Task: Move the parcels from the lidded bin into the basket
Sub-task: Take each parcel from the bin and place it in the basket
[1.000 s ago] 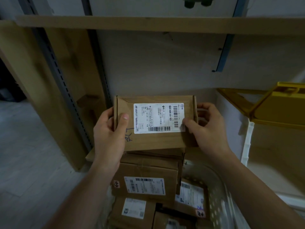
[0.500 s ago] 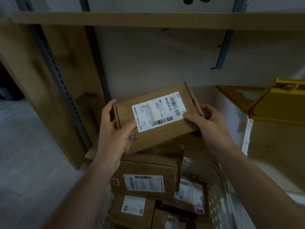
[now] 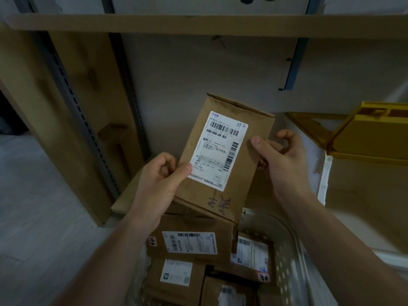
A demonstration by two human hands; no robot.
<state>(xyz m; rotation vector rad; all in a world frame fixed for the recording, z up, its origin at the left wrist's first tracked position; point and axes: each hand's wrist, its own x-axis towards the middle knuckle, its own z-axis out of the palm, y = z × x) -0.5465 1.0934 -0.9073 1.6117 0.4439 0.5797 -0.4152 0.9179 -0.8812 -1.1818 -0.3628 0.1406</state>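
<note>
Dim room, pale wall (image 3: pixel 198 69), wooden shelf board (image 3: pixel 198 24), slotted metal upright (image 3: pixel 72 102), grey floor (image 3: pixel 33 206)

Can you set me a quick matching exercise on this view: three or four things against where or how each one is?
Things:
1. held parcel
2. basket
3. bin lid
4. left hand

States:
A. yellow, raised open at the right
B. white, perforated, parcels inside
C. tilted on end, label facing the camera
D. thumb pressed on the label's lower corner

Pairs: 1-C, 2-B, 3-A, 4-D
</note>
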